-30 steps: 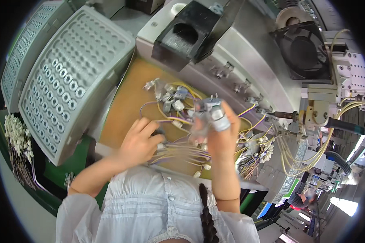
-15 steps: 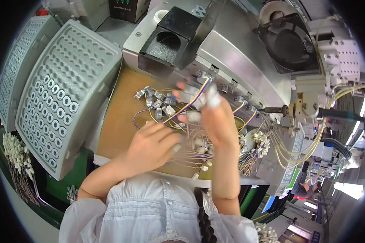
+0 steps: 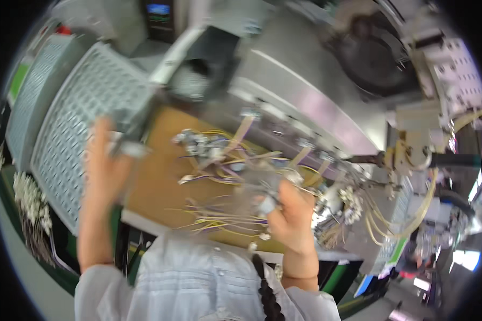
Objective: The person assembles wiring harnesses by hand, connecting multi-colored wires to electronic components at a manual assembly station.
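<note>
My left hand (image 3: 104, 166) is blurred by motion over the right part of a grey tray (image 3: 118, 67) of small metal parts. Its thumb and fingers stand apart, with pale covers on the tips and nothing visible between them. My right hand (image 3: 292, 219) is bent over loose wires at the right of the brown work mat (image 3: 150, 182). Its covered fingertips are smeared, so I cannot make out what they hold. Left of it lies a heap of small motors (image 3: 198, 144) with coloured wires. Wire leads (image 3: 219, 222) with white connectors spread along the mat's near side.
A metal machine (image 3: 305, 64) with wired motors along its front edge stands behind the mat. A black box (image 3: 209, 59) sits at its left end. A round fan (image 3: 375, 56) is at far right. White-tipped wire bundles (image 3: 29, 200) hang at left.
My left hand has swung left from the mat to the tray. My right hand has come down and nearer, away from the machine's edge. The view has shifted slightly and blurred.
</note>
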`<action>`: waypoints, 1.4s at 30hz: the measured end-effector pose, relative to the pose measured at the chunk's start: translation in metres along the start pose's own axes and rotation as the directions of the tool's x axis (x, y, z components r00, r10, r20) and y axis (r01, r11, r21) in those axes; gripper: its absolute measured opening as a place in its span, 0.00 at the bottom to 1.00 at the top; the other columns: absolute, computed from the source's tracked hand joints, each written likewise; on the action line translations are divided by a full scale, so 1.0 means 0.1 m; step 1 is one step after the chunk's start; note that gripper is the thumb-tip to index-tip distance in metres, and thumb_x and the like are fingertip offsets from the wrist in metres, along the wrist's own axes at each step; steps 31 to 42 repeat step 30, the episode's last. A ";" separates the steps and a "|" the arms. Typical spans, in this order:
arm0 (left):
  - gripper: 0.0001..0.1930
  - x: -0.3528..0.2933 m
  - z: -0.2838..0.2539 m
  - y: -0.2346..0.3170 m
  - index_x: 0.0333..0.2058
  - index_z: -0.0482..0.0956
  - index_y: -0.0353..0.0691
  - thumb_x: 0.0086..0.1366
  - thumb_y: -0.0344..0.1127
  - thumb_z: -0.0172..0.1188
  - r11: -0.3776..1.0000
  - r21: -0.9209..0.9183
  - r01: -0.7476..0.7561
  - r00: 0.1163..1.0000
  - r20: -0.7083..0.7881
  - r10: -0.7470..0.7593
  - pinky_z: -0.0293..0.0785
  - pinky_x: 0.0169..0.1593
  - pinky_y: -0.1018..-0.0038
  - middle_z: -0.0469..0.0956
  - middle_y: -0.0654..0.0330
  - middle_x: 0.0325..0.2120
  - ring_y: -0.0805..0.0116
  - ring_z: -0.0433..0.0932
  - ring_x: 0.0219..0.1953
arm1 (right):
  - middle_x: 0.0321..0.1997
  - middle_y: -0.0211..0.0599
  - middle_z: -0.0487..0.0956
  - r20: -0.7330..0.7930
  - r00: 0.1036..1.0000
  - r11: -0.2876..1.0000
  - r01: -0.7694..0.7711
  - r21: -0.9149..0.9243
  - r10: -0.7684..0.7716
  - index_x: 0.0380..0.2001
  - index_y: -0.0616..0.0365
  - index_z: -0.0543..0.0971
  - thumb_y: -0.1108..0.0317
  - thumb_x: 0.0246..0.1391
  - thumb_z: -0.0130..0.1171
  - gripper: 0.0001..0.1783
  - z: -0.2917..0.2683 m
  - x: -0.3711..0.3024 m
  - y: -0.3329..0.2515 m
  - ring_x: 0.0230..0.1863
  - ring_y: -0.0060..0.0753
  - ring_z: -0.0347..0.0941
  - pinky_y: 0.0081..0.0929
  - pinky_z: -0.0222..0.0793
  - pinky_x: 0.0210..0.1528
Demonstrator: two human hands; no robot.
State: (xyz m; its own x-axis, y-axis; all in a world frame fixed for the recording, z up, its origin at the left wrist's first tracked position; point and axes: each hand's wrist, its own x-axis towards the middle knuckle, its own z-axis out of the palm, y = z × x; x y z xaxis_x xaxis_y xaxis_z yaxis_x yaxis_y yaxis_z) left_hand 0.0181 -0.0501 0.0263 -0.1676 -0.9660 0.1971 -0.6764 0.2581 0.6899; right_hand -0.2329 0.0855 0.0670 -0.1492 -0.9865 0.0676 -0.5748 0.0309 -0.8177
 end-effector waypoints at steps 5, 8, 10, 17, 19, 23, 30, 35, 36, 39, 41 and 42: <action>0.24 0.75 -1.13 -2.17 0.53 0.64 0.38 0.55 0.22 0.50 0.442 0.889 -0.121 0.980 0.037 0.194 0.59 0.57 0.64 0.63 0.52 0.54 0.52 0.57 0.58 | 0.24 0.33 0.78 0.161 0.987 0.981 -0.044 0.191 0.013 0.31 0.61 0.75 0.70 0.50 0.55 0.06 0.04 0.18 -0.03 0.25 0.22 0.75 0.20 0.67 0.24; 0.21 0.86 -1.27 -2.68 0.52 0.65 0.38 0.58 0.25 0.47 0.359 0.931 -0.060 0.994 0.089 -0.064 0.59 0.56 0.62 0.62 0.54 0.54 0.52 0.56 0.58 | 0.22 0.34 0.76 0.204 0.973 0.962 0.048 0.269 -0.105 0.29 0.61 0.75 0.68 0.51 0.56 0.06 0.10 0.16 0.11 0.23 0.21 0.73 0.19 0.65 0.23; 0.20 0.89 -1.27 -2.77 0.53 0.65 0.38 0.60 0.27 0.45 0.456 0.841 -0.292 0.956 0.265 0.122 0.62 0.54 0.63 0.63 0.52 0.54 0.52 0.59 0.56 | 0.22 0.34 0.75 0.206 0.976 0.920 -0.015 0.392 -0.072 0.28 0.61 0.75 0.68 0.51 0.57 0.07 0.13 0.14 0.15 0.22 0.21 0.71 0.19 0.64 0.22; 0.20 0.72 -1.18 -2.08 0.53 0.64 0.36 0.62 0.28 0.45 0.978 0.202 -0.047 0.998 0.040 0.040 0.68 0.47 0.71 0.66 0.48 0.51 0.61 0.70 0.48 | 0.16 0.38 0.70 0.070 0.991 0.886 0.067 0.459 -0.111 0.23 0.58 0.73 0.65 0.47 0.60 0.09 0.03 0.18 0.17 0.14 0.37 0.66 0.30 0.59 0.16; 0.18 0.40 -0.99 -1.36 0.52 0.64 0.34 0.62 0.28 0.46 0.938 -0.269 -0.216 0.974 -0.128 0.188 0.69 0.43 0.74 0.67 0.50 0.50 0.66 0.70 0.47 | 0.16 0.39 0.70 0.110 0.990 0.891 0.025 0.454 -0.084 0.23 0.59 0.73 0.65 0.47 0.60 0.10 0.03 0.18 0.16 0.13 0.37 0.66 0.29 0.59 0.16; 0.19 -0.28 0.07 0.09 0.49 0.69 0.36 0.57 0.29 0.55 0.791 -0.611 0.018 0.994 0.098 0.053 0.70 0.34 0.79 0.71 0.55 0.42 0.69 0.73 0.37 | 0.18 0.38 0.72 0.204 0.978 0.938 -0.038 0.343 -0.036 0.26 0.57 0.75 0.62 0.48 0.59 0.09 0.13 0.26 0.12 0.16 0.33 0.69 0.26 0.62 0.19; 0.27 -0.36 0.44 0.50 0.50 0.66 0.41 0.48 0.25 0.59 0.710 -0.696 0.111 0.773 0.509 0.379 0.63 0.51 0.67 0.68 0.54 0.48 0.53 0.69 0.48 | 0.32 0.34 0.80 0.371 0.927 0.899 -0.207 0.387 0.054 0.31 0.58 0.78 0.66 0.49 0.57 0.08 -0.03 0.14 0.07 0.31 0.38 0.78 0.25 0.73 0.40; 0.27 -0.36 0.44 0.50 0.50 0.66 0.41 0.48 0.25 0.59 0.710 -0.696 0.111 0.773 0.509 0.379 0.63 0.51 0.67 0.68 0.54 0.48 0.53 0.69 0.48 | 0.32 0.34 0.80 0.371 0.927 0.899 -0.207 0.387 0.054 0.31 0.58 0.78 0.66 0.49 0.57 0.08 -0.03 0.14 0.07 0.31 0.38 0.78 0.25 0.73 0.40; 0.27 -0.36 0.44 0.50 0.50 0.66 0.41 0.48 0.25 0.59 0.710 -0.696 0.111 0.773 0.509 0.379 0.63 0.51 0.67 0.68 0.54 0.48 0.53 0.69 0.48 | 0.32 0.34 0.80 0.371 0.927 0.899 -0.207 0.387 0.054 0.31 0.58 0.78 0.66 0.49 0.57 0.08 -0.03 0.14 0.07 0.31 0.38 0.78 0.25 0.73 0.40; 0.27 -0.36 0.44 0.50 0.50 0.66 0.41 0.48 0.25 0.59 0.710 -0.696 0.111 0.773 0.509 0.379 0.63 0.51 0.67 0.68 0.54 0.48 0.53 0.69 0.48 | 0.32 0.34 0.80 0.371 0.927 0.899 -0.207 0.387 0.054 0.31 0.58 0.78 0.66 0.49 0.57 0.08 -0.03 0.14 0.07 0.31 0.38 0.78 0.25 0.73 0.40; 0.27 -0.36 0.44 0.50 0.50 0.66 0.41 0.48 0.25 0.59 0.710 -0.696 0.111 0.773 0.509 0.379 0.63 0.51 0.67 0.68 0.54 0.48 0.53 0.69 0.48 | 0.32 0.34 0.80 0.371 0.927 0.899 -0.207 0.387 0.054 0.31 0.58 0.78 0.66 0.49 0.57 0.08 -0.03 0.14 0.07 0.31 0.38 0.78 0.25 0.73 0.40; 0.27 -0.36 0.44 0.50 0.50 0.66 0.41 0.48 0.25 0.59 0.710 -0.696 0.111 0.773 0.509 0.379 0.63 0.51 0.67 0.68 0.54 0.48 0.53 0.69 0.48 | 0.32 0.34 0.80 0.371 0.927 0.899 -0.207 0.387 0.054 0.31 0.58 0.78 0.66 0.49 0.57 0.08 -0.03 0.14 0.07 0.31 0.38 0.78 0.25 0.73 0.40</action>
